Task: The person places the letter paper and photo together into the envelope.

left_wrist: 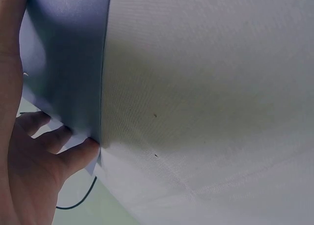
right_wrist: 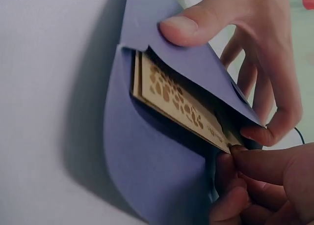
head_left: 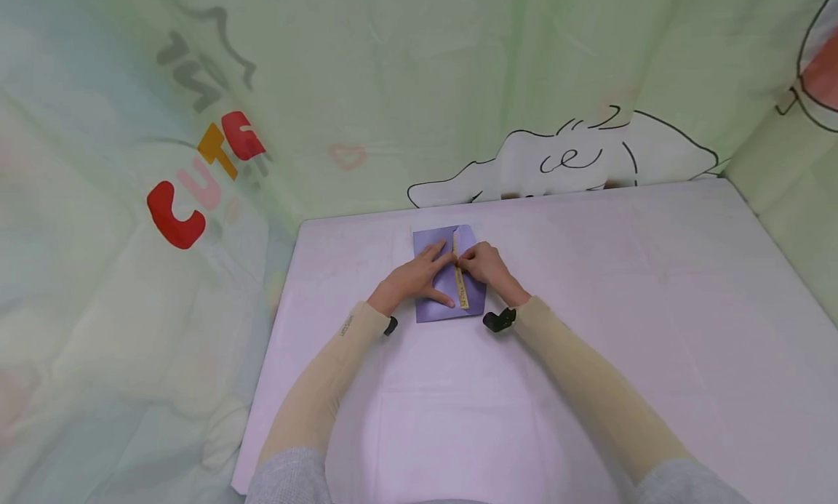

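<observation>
A purple envelope [head_left: 432, 309] lies on the table, its flap [right_wrist: 142, 151] folded out to the right. Tan cards [right_wrist: 176, 99] with a brown cut-out-like pattern and small print stick out of its opening, at least two layers thick. My left hand [head_left: 417, 275] is spread over the envelope's body, thumb [right_wrist: 184, 29] resting on its face and a fingertip right at the opening's edge. With thumb and fingers, my right hand [head_left: 487, 262] pinches the cards by their edge, over the flap. The cards' other side is hidden inside the envelope.
The table [head_left: 445, 402] has a pale pinkish cloth with creases. Behind and to the left hangs a light green curtain [head_left: 406, 68] with cartoon drawings and coloured letters. Dark wrist devices [head_left: 500, 320] sit beside the envelope's near corners.
</observation>
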{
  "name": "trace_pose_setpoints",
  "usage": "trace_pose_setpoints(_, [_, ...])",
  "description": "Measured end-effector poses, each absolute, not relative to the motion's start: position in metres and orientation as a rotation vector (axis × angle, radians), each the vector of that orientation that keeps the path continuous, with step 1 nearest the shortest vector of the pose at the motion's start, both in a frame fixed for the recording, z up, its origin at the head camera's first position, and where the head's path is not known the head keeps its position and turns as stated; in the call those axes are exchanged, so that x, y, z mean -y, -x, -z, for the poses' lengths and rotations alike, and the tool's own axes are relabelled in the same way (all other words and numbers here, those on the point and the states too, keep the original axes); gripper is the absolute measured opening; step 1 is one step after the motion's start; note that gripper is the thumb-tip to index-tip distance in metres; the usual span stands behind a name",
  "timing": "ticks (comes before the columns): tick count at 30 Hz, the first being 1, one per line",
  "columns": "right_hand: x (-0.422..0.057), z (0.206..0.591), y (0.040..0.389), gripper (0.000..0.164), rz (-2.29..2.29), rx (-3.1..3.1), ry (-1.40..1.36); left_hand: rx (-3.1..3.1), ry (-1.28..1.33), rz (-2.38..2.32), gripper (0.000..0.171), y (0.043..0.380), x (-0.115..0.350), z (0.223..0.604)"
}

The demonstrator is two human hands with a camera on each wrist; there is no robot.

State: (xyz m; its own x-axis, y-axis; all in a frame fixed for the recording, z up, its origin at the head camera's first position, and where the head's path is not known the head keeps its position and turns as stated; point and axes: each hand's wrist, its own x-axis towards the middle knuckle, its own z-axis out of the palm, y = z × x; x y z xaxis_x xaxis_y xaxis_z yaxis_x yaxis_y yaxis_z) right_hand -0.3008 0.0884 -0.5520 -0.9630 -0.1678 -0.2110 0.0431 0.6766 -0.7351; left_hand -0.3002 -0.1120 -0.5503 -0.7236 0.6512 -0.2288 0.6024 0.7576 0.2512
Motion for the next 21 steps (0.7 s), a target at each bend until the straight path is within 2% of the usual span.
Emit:
trace_pose_setpoints(6, [-0.085,0.55,0.297,0.029,1.173,-2.656,0.083,-2.664,-1.001,-0.232,0.102,0.3,0.112,0.549])
trace_pose_setpoints(12, [-0.079,0.549,0.295,0.024,1.172,-2.715,0.08,-2.665,-1.007,-0.25,0.103,0.299,0.112,0.544])
trace_pose_setpoints(21, [-0.085,0.553,0.287,0.028,1.221,-2.726,0.113,-2.655,-0.983,-0.242,0.102,0.298,0.112,0.545])
